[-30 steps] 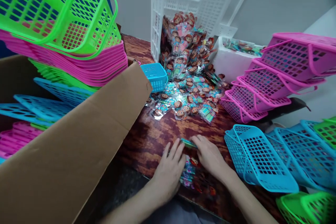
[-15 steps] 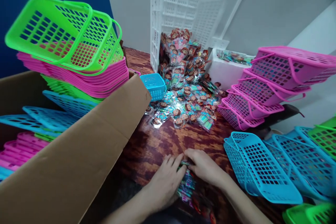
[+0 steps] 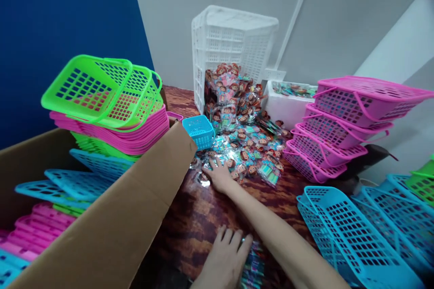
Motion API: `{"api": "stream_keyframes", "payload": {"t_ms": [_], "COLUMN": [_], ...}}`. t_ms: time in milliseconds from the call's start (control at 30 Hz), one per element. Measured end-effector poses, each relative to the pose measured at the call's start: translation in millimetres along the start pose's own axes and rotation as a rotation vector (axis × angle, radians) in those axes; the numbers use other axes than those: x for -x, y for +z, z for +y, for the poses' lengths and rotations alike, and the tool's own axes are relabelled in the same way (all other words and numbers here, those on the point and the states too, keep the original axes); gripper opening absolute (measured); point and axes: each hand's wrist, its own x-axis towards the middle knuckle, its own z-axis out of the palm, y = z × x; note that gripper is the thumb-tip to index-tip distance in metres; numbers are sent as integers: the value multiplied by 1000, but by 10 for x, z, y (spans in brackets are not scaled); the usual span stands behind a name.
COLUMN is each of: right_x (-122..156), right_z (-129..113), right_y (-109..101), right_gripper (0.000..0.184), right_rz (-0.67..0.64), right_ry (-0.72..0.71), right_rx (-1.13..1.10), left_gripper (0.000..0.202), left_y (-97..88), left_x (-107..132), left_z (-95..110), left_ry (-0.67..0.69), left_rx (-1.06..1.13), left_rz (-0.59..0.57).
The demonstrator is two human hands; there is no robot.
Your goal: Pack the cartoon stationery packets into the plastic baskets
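My right hand [image 3: 219, 175] is stretched far forward, fingers spread flat on the near edge of a heap of small cartoon-figure packets [image 3: 247, 144] in shiny wrappers. It lies on the loose packets and grips none that I can see. My left hand [image 3: 226, 255] stays close to me at the table's front edge. Its fingers lie flat, touching a small stack of the same packets [image 3: 254, 267] just to its right. The wooden table [image 3: 203, 216] shows between the two hands.
A white crate [image 3: 233, 45] stands behind the heap, with a small blue basket [image 3: 200, 131] at its left and a white box [image 3: 288, 104] at its right. Pink baskets [image 3: 342, 126] are stacked at right, blue baskets [image 3: 342, 230] nearer. A cardboard box [image 3: 111, 226] of baskets fills the left.
My right hand left the small stack and reached forward to the heap of packets. My left hand stayed by the stack. The view tilted upward.
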Motion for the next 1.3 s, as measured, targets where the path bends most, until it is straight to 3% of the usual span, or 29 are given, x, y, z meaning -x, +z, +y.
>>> {"api": "stream_keyframes", "payload": {"t_ms": [100, 267, 367, 433, 533, 600, 800, 867, 967, 1067, 1200, 1300], "right_x": [124, 977, 1407, 1529, 1513, 1430, 982, 815, 682, 759, 1084, 1306], "right_z": [30, 360, 554, 628, 610, 508, 153, 132, 192, 317, 505, 589], "right_y": [111, 202, 155, 95, 38, 52, 203, 241, 284, 272, 109, -8], "right_gripper": [54, 71, 63, 56, 37, 26, 66, 76, 78, 64, 29, 25], "right_rz": [-57, -177, -103, -36, -45, -83, -24, -15, -41, -49, -18, 62], "right_ry": [-70, -190, -50, 162, 457, 531, 610, 644, 677, 665, 605, 588], "right_rx": [19, -130, -233, -220, -134, -114, -124, -156, -237, -311, -335, -302], "left_gripper": [57, 93, 91, 87, 87, 86, 84, 83, 84, 84, 84, 84], "left_y": [62, -70, -197, -256, -287, -276, -195, -190, -204, -208, -190, -183], "left_x": [-12, 14, 57, 84, 104, 104, 110, 119, 125, 122, 120, 119], "left_z": [-30, 41, 97, 128, 163, 178, 204, 214, 228, 234, 229, 219], "left_ry": [-6, -22, -26, -32, -54, -63, -105, -117, -145, -160, -144, -115], "left_rx": [2, 45, 75, 94, 108, 110, 102, 101, 102, 115, 127, 128], "left_rz": [23, 0, 6, 18, 27, 32, 55, 58, 47, 41, 61, 79]}}
